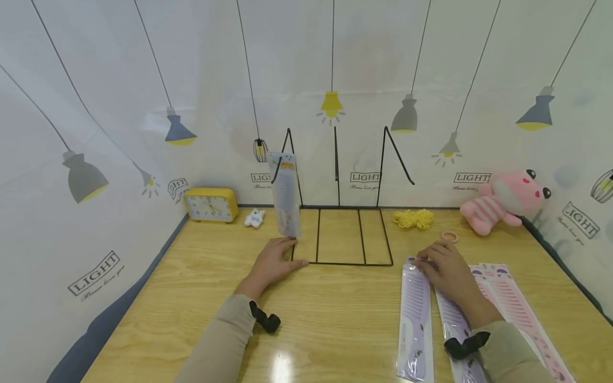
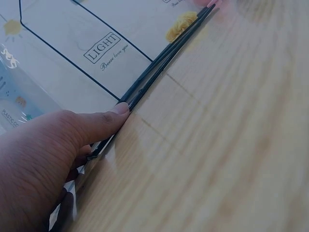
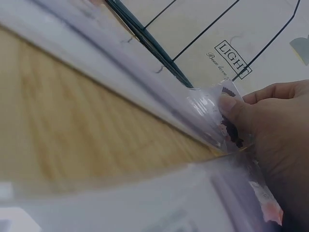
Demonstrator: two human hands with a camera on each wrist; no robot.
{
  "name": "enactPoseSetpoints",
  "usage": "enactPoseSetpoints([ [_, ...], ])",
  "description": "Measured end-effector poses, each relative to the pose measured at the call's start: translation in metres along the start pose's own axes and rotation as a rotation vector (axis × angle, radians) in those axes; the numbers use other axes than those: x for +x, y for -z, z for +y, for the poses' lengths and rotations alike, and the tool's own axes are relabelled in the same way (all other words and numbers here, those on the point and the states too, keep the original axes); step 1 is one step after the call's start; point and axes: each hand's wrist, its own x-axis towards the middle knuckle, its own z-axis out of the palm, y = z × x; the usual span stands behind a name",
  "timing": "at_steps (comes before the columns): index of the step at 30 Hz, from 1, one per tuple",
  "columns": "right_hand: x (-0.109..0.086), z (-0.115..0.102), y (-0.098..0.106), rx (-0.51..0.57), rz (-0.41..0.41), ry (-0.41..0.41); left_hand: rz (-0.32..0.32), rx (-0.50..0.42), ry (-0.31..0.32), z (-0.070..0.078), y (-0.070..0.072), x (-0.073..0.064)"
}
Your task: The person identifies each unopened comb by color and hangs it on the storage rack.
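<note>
A black wire display rack [image 1: 362, 236] stands at the back middle of the table. On its left hook hangs a bluish packaged comb [image 1: 286, 199]. My left hand [image 1: 275, 263] holds the rack's front left corner, with the thumb [image 2: 108, 121] on the front wire and the other fingers partly hidden. My right hand [image 1: 447, 268] pinches the top end of a packaged purple comb [image 1: 415, 324] between thumb and fingers [image 3: 234, 106]. Under the right forearm lies a second packaged purple comb [image 1: 450, 314], partly covered. Pink packaged combs [image 1: 519, 308] lie to its right.
Along the back left are a yellow clock [image 1: 210, 205] and a small white bear figure [image 1: 255, 217]. Yellow string [image 1: 413, 218], a pink ring [image 1: 449, 236] and a pink plush toy [image 1: 503, 202] lie at the back right. A printed curtain [image 1: 215, 64] surrounds the table.
</note>
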Motion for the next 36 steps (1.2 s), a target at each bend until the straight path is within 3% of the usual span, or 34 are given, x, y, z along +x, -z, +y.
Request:
enactPoseSetpoints([
  [9,-0.003,-0.009,0.003,0.018,-0.036,-0.227,-0.009,-0.003,0.010,0.001,-0.001,0.000],
  [13,-0.003,-0.008,0.001,0.084,-0.018,-0.321,-0.003,0.001,0.001,0.003,0.000,0.001],
  [16,-0.003,-0.008,0.001,0.251,-0.027,-0.415,-0.001,0.010,-0.002,0.003,0.000,0.002],
  [20,-0.001,-0.008,0.002,0.507,-0.085,-0.599,-0.006,0.020,0.004,0.003,0.000,0.002],
  [23,0.001,-0.010,0.004,0.610,-0.135,-0.702,-0.003,0.013,-0.001,0.003,0.001,0.003],
  [27,0.005,-0.013,0.006,0.727,-0.163,-0.743,0.006,0.005,-0.008,0.005,0.002,0.004],
  [36,0.003,-0.015,0.002,0.914,-0.110,-0.727,0.004,0.001,-0.007,0.001,0.000,0.002],
])
